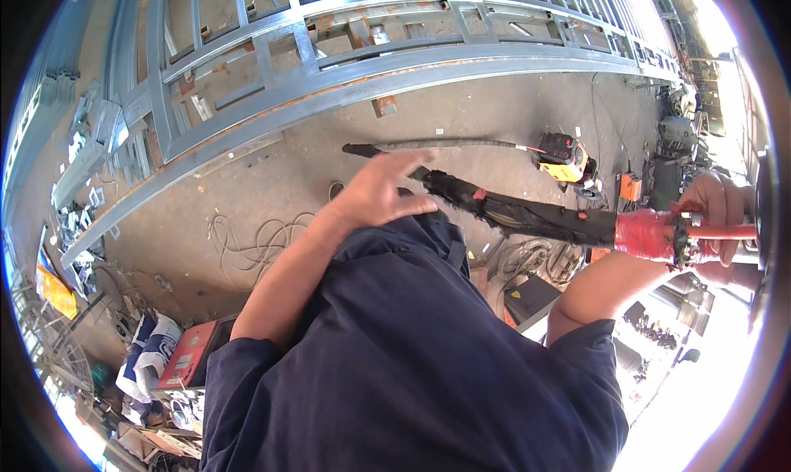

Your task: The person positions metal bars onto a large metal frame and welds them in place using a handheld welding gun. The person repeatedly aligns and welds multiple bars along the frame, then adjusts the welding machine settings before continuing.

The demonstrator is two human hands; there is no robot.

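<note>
My right hand (717, 212) is raised at the far right, with its fingers wrapped round a red-taped welding torch (651, 231). From the torch a thick cable in a ragged black sleeve (527, 212) stretches left across my front. My left hand (383, 187) hovers beside the far end of that sleeve, fingers apart, holding nothing; whether it touches the sleeve I cannot tell. Beyond it the cable bends back along the floor toward an orange and black machine (564, 159) on wheels. The tip of the torch is lost at the bright right rim.
A large frame of galvanised steel tubes (329, 76) spans the far side. Loose cable (259, 245) lies coiled on the floor at left, and more coils (535, 262) sit at right. A red case (188, 355) and white bags (156, 348) are at the lower left.
</note>
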